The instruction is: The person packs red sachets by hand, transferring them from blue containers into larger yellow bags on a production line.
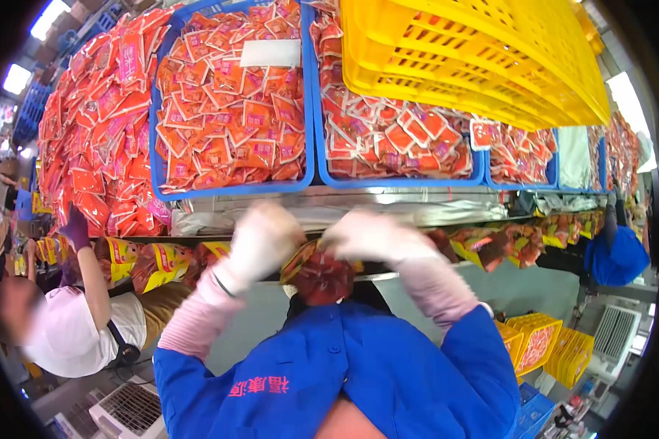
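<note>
An opened red-and-yellow plastic bag hangs right in front of my body, below the metal ledge. My left hand, in a whitish glove, is at the bag's upper left edge. At its upper right edge is my right hand, gloved the same way. Both hands are smeared by motion, so I cannot make out what their fingers hold. Beyond them stands a blue crate full of small red-orange sachets, with a white card on top.
A yellow crate overhangs more sachets at upper right. Red packets are heaped at left. More yellow-red bags line the ledge. A person in white works at left, another in blue at right. Yellow crates stand behind.
</note>
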Motion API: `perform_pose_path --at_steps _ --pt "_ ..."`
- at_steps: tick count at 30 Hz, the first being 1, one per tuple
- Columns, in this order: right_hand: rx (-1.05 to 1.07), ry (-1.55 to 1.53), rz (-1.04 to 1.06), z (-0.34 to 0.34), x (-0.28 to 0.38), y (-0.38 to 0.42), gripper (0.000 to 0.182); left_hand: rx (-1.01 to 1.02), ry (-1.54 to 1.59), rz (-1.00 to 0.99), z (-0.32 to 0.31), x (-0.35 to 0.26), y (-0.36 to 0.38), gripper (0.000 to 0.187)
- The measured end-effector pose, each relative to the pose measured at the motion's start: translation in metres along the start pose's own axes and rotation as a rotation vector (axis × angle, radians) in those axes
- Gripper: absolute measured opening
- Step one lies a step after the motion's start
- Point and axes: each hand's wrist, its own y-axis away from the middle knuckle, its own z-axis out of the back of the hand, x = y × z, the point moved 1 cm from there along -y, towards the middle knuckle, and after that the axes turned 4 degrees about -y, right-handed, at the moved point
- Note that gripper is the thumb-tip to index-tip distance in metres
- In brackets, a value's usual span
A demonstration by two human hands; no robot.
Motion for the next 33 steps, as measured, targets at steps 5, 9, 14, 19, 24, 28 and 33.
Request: perform_pose_path --at_steps 5,9,14,19,24,28,33 --pt "-0.555 0.46 -0.798 0.116 -0.198 -0.044 0.052 0.389 -0.497 0.851 -0.045 0.176 -0.079 0.037" --pt "-0.587 0.48 -0.876 0.081 -0.262 -0.091 0.042 0.746 -0.664 0.768 -0.11 0.189 -0.091 0.038" --pt "-0.541 0.351 -0.613 0.09 -0.21 -0.025 0.025 0.237 -0.283 0.659 -0.073 0.185 -0.045 0.027" --pt "-0.789 -0.042 -0.558 0.079 -0.205 0.01 0.04 0.021 0.606 0.676 -0.02 0.087 -0.017 0.018" --pt "-0.82 -0.525 -0.662 0.074 -0.19 0.035 0.035 0.095 1.048 0.575 -0.005 -0.011 0.0 0.027" --pt "-0.801 0.337 -0.767 0.081 -0.162 0.061 0.033 0.296 1.051 0.381 -0.037 -0.066 0.022 0.026" --pt "-1.201 -0.606 -0.186 0.057 -0.056 0.09 0.034 0.148 -0.047 -0.231 -0.095 -0.061 0.052 0.022"
